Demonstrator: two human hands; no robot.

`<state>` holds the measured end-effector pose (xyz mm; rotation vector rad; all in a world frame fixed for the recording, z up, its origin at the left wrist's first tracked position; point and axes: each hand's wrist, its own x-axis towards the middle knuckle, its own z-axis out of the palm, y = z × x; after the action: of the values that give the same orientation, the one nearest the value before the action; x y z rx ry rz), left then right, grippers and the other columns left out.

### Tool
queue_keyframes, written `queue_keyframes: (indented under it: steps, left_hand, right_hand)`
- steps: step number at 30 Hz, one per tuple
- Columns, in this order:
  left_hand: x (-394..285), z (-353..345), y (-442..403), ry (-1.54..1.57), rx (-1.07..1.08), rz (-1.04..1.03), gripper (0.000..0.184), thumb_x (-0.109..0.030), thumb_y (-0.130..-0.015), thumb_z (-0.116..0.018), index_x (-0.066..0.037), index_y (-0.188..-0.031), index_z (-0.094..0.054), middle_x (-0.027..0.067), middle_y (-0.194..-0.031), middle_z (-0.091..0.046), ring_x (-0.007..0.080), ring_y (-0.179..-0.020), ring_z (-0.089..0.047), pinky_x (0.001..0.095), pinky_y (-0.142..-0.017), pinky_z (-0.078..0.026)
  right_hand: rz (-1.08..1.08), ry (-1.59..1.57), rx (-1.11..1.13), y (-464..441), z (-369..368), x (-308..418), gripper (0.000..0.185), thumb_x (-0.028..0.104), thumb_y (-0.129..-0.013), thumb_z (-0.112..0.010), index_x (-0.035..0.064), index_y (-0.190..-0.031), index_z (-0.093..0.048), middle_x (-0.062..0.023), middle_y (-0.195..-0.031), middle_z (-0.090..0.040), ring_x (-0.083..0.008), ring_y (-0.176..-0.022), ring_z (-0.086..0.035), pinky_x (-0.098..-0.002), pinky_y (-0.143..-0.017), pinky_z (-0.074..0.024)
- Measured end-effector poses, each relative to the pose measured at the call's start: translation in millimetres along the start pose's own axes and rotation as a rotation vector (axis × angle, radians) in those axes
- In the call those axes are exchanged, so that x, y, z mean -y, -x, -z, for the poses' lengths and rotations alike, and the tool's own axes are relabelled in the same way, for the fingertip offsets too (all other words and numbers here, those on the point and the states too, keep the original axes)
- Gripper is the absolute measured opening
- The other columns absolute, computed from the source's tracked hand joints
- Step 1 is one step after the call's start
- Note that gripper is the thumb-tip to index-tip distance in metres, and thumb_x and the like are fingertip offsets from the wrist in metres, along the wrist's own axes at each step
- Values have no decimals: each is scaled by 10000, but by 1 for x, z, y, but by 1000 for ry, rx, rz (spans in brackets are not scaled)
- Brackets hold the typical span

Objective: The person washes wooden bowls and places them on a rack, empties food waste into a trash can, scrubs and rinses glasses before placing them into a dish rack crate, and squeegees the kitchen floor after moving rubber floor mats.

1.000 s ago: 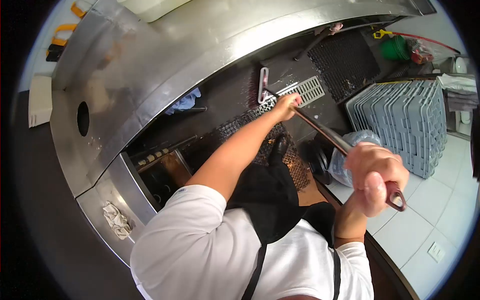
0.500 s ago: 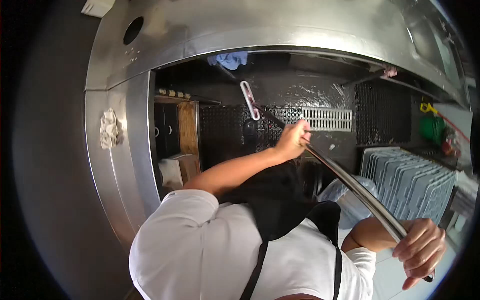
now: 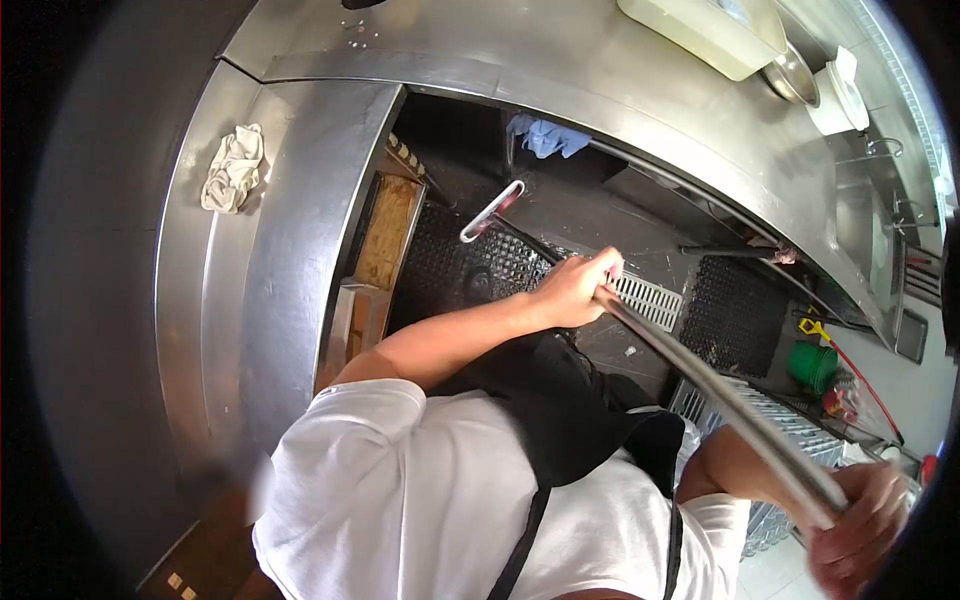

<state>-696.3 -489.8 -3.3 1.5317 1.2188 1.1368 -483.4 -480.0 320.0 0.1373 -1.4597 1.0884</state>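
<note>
My left hand is closed around the middle of a long metal pole. Near the pole's upper end, my right hand also grips it, slightly blurred. Slanting down to the dark floor, the pole ends in a narrow white-edged head with red inside; its exact kind is unclear. That head is over the floor by the edge of a black perforated mat, close to a white drain grate. I cannot tell whether it touches the floor.
Steel counters frame the floor at left and ahead. A crumpled cloth lies on the left one; a blue cloth hangs under the front one. At right are a green bucket, another black mat and a grey rack.
The view has turned and tilted, bringing the sink and tubs into sight. Both hands keep their grip; the pole's head now slants the other way, and my right hand has shifted slightly.
</note>
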Motion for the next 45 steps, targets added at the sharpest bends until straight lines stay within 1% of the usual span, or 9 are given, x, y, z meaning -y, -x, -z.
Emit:
queue_keyframes:
  steps: [5,14,24,34,36,37,39,41,45]
  left_hand:
    - [2,41,4,-5,-258,-88,291,13,-756,-656,-59,-921,-427,87,-599,-527,299,-561,-565,388,-548,-440]
    - [74,123,-54,-40,-840,-1,230,-76,-801,-699,-67,-849,-475,92,-648,-528,285,-609,-522,398,-565,-415]
    - [279,208,-34,-634,-665,216,251,-246,-861,-666,-30,-767,-580,160,-822,-613,389,-830,-601,465,-733,-482]
    - [165,126,-69,-280,-882,138,370,-329,-808,-716,-14,-672,-580,155,-720,-640,372,-676,-622,413,-616,-492]
    - [128,132,-71,-280,-596,272,396,-285,-809,-735,1,-610,-547,170,-607,-585,356,-533,-546,390,-533,-450]
    - [126,123,-74,-201,-594,145,422,-273,-813,-737,7,-583,-520,184,-570,-540,337,-495,-481,387,-501,-417]
    - [69,122,-66,-147,-579,16,464,-235,-823,-731,9,-543,-454,214,-557,-477,309,-464,-385,382,-454,-356]
    - [38,109,-53,-122,-501,-65,448,-249,-821,-721,-5,-542,-468,201,-540,-486,368,-489,-463,418,-469,-374]
    - [43,91,-37,-149,-445,87,374,-239,-837,-677,-19,-581,-515,195,-605,-550,405,-594,-556,467,-539,-425]
  right_hand:
    - [-217,-30,-107,-38,16,52,335,145,-739,-708,149,-492,-482,3,-432,-501,-64,-336,-475,-137,-364,-387]
    - [-211,44,-95,-10,-15,-113,111,96,-764,-639,80,-703,-548,-49,-623,-554,-182,-550,-551,-303,-537,-463]
    - [-614,261,-221,188,-85,-385,169,-20,-883,-613,13,-737,-536,-77,-762,-619,-166,-791,-605,-336,-831,-490]
    - [-605,20,91,24,-65,-311,230,-36,-857,-555,18,-651,-468,-34,-569,-471,-137,-537,-464,-277,-521,-385]
    - [-549,-157,144,5,-59,-300,235,-28,-835,-582,28,-637,-469,-24,-559,-442,-160,-525,-464,-282,-507,-371]
    - [-123,307,246,1,-47,-286,210,-12,-821,-596,40,-649,-485,-25,-567,-462,-155,-511,-467,-279,-491,-368]
    - [37,269,440,-25,-29,-246,170,43,-801,-615,73,-665,-518,-23,-596,-510,-138,-489,-478,-277,-460,-364]
    - [-260,-257,425,-44,-33,-198,148,111,-801,-601,108,-671,-529,-15,-617,-546,-113,-472,-481,-275,-426,-346]
    - [-440,9,239,-20,-8,-195,168,140,-819,-535,135,-670,-457,6,-542,-474,-116,-435,-424,-297,-445,-325]
